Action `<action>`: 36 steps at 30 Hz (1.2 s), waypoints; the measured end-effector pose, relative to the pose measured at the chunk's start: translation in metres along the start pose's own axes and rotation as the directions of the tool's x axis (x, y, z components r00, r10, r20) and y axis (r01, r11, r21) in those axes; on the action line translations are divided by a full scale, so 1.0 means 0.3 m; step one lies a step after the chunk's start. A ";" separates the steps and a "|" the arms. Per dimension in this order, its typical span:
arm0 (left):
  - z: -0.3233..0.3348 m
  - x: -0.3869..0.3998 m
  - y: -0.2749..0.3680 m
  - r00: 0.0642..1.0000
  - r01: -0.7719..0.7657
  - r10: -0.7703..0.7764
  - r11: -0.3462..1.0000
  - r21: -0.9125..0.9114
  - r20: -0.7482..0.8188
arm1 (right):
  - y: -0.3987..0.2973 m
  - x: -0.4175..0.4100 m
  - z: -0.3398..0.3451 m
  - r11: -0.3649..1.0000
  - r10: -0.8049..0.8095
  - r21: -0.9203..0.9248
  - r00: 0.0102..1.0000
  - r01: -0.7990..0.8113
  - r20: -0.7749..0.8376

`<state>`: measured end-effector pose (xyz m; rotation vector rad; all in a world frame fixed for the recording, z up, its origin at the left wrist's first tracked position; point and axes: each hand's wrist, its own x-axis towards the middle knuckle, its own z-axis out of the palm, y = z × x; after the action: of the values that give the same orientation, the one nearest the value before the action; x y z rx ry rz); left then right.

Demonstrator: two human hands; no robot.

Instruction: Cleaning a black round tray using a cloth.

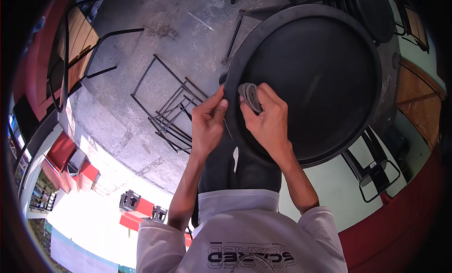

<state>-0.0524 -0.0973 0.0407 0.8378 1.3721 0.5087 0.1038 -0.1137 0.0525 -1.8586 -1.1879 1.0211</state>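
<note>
A large round black tabletop or tray (314, 82) with a raised rim lies before me, right of the middle. My right hand (268, 114) grips a folded grey cloth (250, 96) over the inner left edge of its rim. At the outer left edge, the thumb and fingers of my left hand (212, 117) pinch or touch the rim; whether they hold it firmly cannot be told. A pale streak shows on the black surface. What supports the round piece is hidden beneath it.
A folded black metal frame (173, 114) lies on the concrete floor (141, 57) at left. Wooden-topped furniture with black tube legs (76, 33) stands upper left. Stacked black round pieces (374, 15) are upper right, a black chair (374, 170) lower right. Red tables and grey stools (130, 200) stand lower left.
</note>
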 end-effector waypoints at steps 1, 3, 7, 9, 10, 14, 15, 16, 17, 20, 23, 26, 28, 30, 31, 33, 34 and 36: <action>0.001 0.000 -0.003 1.000 0.015 -0.015 1.000 -0.008 0.000 | 0.004 -0.028 -0.008 0.999 0.034 0.010 0.998 -0.034 0.049; 0.001 -0.001 -0.007 0.999 0.035 -0.035 0.999 -0.016 0.008 | 0.008 -0.040 -0.040 0.999 0.040 0.000 0.996 -0.040 0.082; -0.020 0.004 0.008 0.998 0.034 -0.035 0.999 0.022 0.049 | -0.012 -0.009 -0.065 0.968 0.182 0.147 0.974 -0.201 0.137; -0.018 0.005 0.006 0.996 0.062 -0.065 0.996 0.060 0.056 | -0.011 0.005 -0.067 0.946 0.216 0.235 0.974 -0.225 0.065; -0.016 0.004 0.001 0.999 0.016 -0.016 1.000 0.007 0.046 | -0.004 0.008 -0.062 0.943 0.220 0.240 0.973 -0.229 0.065; -0.025 0.009 -0.008 0.999 -0.010 0.011 1.000 -0.009 0.050 | 0.022 0.008 -0.054 0.997 0.074 -0.002 0.990 -0.074 0.121; -0.026 0.008 -0.010 0.999 -0.007 0.007 1.000 -0.006 0.052 | 0.027 0.003 -0.056 0.998 0.043 -0.044 0.990 -0.037 0.133; -0.025 0.007 -0.012 0.999 -0.017 0.016 0.999 0.030 0.041 | 0.026 0.008 -0.055 0.998 0.046 -0.043 0.990 -0.041 0.132; -0.026 0.006 -0.014 0.999 -0.027 0.025 0.998 0.065 0.031 | 0.022 0.021 -0.054 0.998 -0.013 -0.061 0.994 0.020 0.112; -0.035 0.011 -0.021 0.999 0.000 -0.001 1.000 0.030 0.045 | 0.029 0.071 -0.038 0.992 -0.102 -0.067 0.994 0.104 0.030; -0.015 0.018 -0.010 1.000 0.004 -0.004 0.998 0.056 -0.006 | 0.026 0.094 -0.020 0.989 -0.141 -0.045 0.987 0.137 -0.077; -0.030 0.028 -0.026 0.999 -0.033 0.033 0.999 0.033 0.005 | 0.019 0.088 0.000 0.999 -0.045 0.004 0.992 0.046 -0.115; -0.038 0.037 -0.028 0.998 -0.057 0.056 0.998 0.038 0.020 | 0.009 0.058 0.003 0.999 0.039 0.026 0.997 -0.037 -0.073; -0.041 0.038 -0.037 0.996 -0.079 0.077 0.996 0.044 0.034 | 0.012 -0.002 0.007 0.998 0.050 0.028 0.998 -0.049 -0.029; -0.036 0.039 -0.046 0.996 -0.094 0.093 0.995 0.041 0.011 | 0.016 -0.035 0.005 0.998 0.059 0.028 0.998 -0.059 0.013; -0.023 0.035 -0.052 0.994 -0.109 0.109 0.993 0.038 -0.011 | 0.030 -0.110 -0.016 0.998 0.056 -0.008 0.994 -0.055 0.089; -0.017 0.029 -0.046 0.994 -0.101 0.103 0.994 0.051 -0.034 | 0.038 -0.153 -0.032 0.997 0.072 -0.023 0.988 -0.069 0.139; -0.001 0.028 -0.049 0.994 -0.094 0.097 0.993 0.066 -0.056 | 0.067 -0.228 -0.068 0.995 0.099 -0.030 0.977 -0.095 0.187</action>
<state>-0.0537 -0.0999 0.0241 0.9498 1.4131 0.5705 0.1110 -0.1869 0.0613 -1.8844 -1.2290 1.2664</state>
